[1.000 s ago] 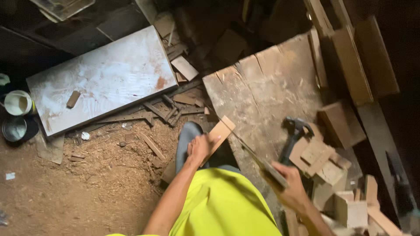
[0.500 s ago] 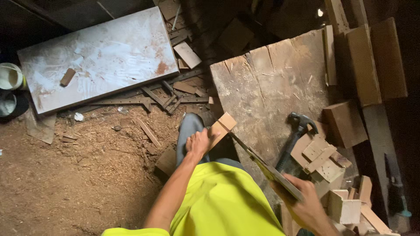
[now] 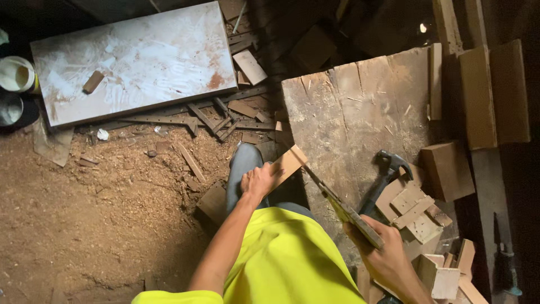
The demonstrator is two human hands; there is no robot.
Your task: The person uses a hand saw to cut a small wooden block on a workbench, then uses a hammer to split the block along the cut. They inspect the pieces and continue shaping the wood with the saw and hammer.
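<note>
Gripping a wood strip in the left hand, a saw in the right hand, beside a hammer.

Sawdust-covered dirt floor underfoot — brown, littered with wood scraps. Pale, scuffed board lying flat at upper left, two tubs at its left end. Worn plank surface at centre right, offcut blocks stacked along its right edge. Dim light — deep shadow across the top and right.

shirt: neon yellow, short sleeves | trousers: blue-grey | arms: bare
</note>
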